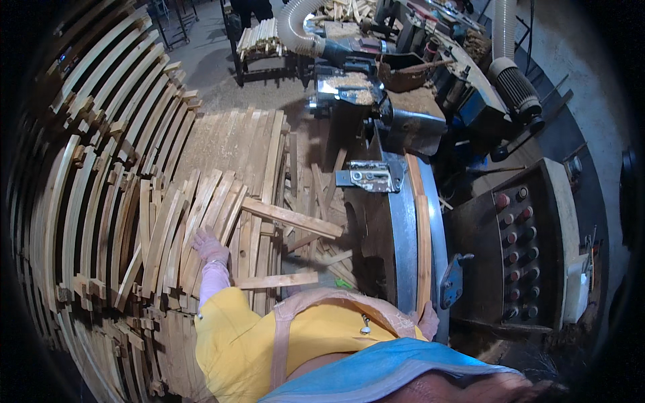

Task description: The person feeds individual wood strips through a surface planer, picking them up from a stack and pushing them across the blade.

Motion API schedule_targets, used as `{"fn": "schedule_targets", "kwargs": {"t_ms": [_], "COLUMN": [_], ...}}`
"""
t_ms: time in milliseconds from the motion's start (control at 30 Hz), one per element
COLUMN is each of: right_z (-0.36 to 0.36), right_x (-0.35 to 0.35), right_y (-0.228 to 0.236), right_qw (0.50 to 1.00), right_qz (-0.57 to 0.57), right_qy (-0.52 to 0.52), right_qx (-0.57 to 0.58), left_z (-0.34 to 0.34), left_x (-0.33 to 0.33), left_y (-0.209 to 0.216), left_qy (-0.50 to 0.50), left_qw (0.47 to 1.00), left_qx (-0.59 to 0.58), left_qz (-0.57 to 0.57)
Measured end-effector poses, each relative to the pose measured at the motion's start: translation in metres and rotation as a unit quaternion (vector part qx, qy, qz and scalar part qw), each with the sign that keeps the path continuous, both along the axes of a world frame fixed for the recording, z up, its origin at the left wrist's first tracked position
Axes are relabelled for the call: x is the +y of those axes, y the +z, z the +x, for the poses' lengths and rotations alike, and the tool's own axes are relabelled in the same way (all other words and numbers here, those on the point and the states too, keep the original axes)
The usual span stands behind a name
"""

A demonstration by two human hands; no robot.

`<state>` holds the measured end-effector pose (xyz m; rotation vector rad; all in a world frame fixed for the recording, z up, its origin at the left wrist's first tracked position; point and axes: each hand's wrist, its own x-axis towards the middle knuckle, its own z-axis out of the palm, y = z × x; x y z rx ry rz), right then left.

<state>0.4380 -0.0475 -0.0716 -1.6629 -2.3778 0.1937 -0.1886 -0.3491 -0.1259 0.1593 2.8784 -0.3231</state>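
Observation:
My left hand [211, 247], in a pale pink glove, reaches out to the left. Its fingers lie stretched over a pile of loose wooden strips [195, 215]; none is lifted. At the lower right, my right hand [428, 322] is at the near end of a wooden strip [422, 262], with its fingers closed about that end and partly hidden. This strip lies lengthwise on the machine's metal bed [404, 248]. Beyond it, a second wooden strip [413, 173] runs end to end toward the cutting housing [416, 127].
Racks of stacked strips [101, 188] fill the left. Two loose boards [292, 216] jut from the pile toward the machine, above scattered offcuts [319, 195]. A metal guide block [368, 177] sits beside the bed. A button panel [521, 248] stands right; a dust hose [295, 30] hangs behind.

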Motion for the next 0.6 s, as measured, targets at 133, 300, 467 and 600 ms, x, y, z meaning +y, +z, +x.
{"fn": "schedule_targets", "kwargs": {"t_ms": [133, 300, 467, 600], "right_z": [-0.027, -0.128, -0.181, -0.203], "right_x": [0.024, 0.127, 0.198, 0.200], "right_y": [-0.001, 0.007, 0.016, 0.015], "right_qw": [0.997, 0.988, 0.986, 0.971], "right_qz": [0.070, 0.144, 0.128, 0.184], "right_qy": [-0.009, 0.045, 0.052, 0.145], "right_qx": [-0.019, 0.022, 0.090, 0.040], "left_z": [-0.007, -0.011, 0.008, 0.000], "left_x": [-0.011, -0.018, 0.029, 0.081], "left_y": [-0.034, -0.025, 0.051, 0.083], "left_qy": [0.006, 0.046, 0.033, -0.019], "left_qw": [1.000, 0.991, 0.969, 0.902], "left_qx": [0.013, -0.021, 0.107, 0.081], "left_qz": [0.011, 0.122, 0.222, 0.424]}}
